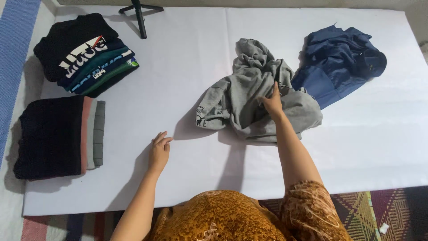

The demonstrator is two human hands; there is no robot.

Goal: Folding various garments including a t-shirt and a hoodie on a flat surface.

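A crumpled grey sweatshirt (249, 100) lies in the middle of a white sheet (178, 67). My right hand (273, 101) reaches into it and grips a fold of the grey cloth. My left hand (159, 149) rests on the sheet to the left of the sweatshirt, fingers loosely together, holding nothing. A crumpled dark blue garment (341, 62) lies just right of the grey one, touching it.
A stack of folded dark shirts (84, 53) sits at the far left. Below it lies a second folded pile (58, 136), black on top with pink and grey edges. A black tripod foot (140, 15) stands at the sheet's far edge. Patterned rugs border the sheet.
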